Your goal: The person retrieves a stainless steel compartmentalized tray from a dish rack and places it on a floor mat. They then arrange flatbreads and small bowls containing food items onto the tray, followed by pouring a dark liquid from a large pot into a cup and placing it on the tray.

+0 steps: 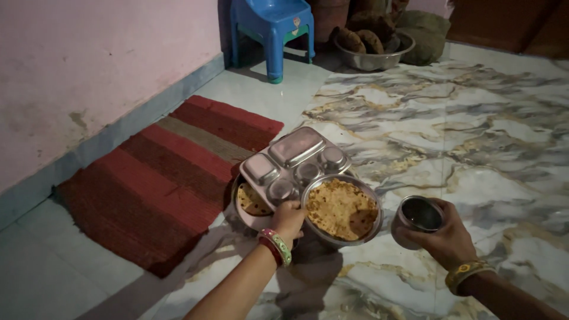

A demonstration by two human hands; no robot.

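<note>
Marble floor below, left hand (288, 218) grips stacked steel plates (308, 189) at their 6 o'clock rims, rigid, likely slippery, while right hand (446, 237) wraps a steel cup (418, 217) at 3 o'clock.

Two bare forearms reach into view from the bottom edge, with no sleeves covering them as far up as the picture shows. The left hand (288, 218) is bare of rings as far as can be seen. At its wrist sits a stack of bangles (275, 246): a red one on the arm side, then a broader pale green band with small coloured patterning and a pinkish edge toward the hand. The right hand (446, 237) shows its back, fingers unadorned where visible. Its wrist carries a wide gold-coloured bangle (469, 274) with raised ornament and a round floral motif on top. Dim light hides finer detail on both.
</note>
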